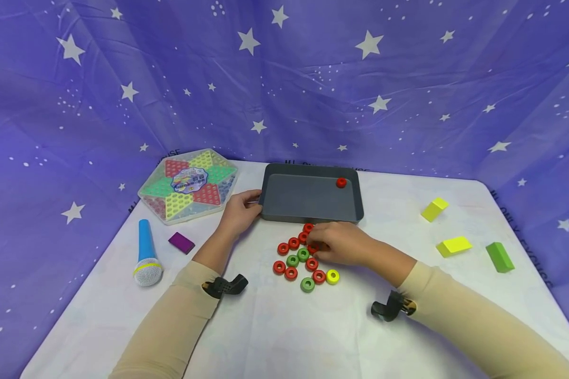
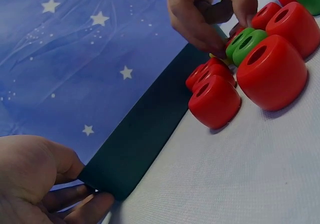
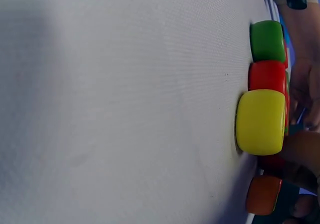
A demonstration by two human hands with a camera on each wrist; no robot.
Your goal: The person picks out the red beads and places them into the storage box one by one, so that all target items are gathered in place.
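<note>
My left hand (image 1: pixel 240 213) grips the left side of a dark grey tray (image 1: pixel 308 217), thumb and fingers at its corner (image 2: pixel 102 181). One red ring-shaped bead (image 1: pixel 341 185) lies in the tray's far right part. In front of the tray is a group of thick ring beads: several red beads (image 1: pixel 279 271), three green beads (image 1: pixel 307 289) and a yellow bead (image 3: pixel 261 121). At the group's right side, my right hand (image 1: pixel 339 243) pinches a red bead (image 1: pixel 311 251) between thumb and fingers, partly hidden by them.
On the left lie a star-patterned board-game box (image 1: pixel 188 184), a purple block (image 1: pixel 182 242) and a toy microphone (image 1: pixel 146 247). Two yellow blocks (image 1: pixel 454 246) and a green block (image 1: pixel 500 257) lie on the right. A starry purple cloth (image 1: pixel 313 79) hangs behind the table.
</note>
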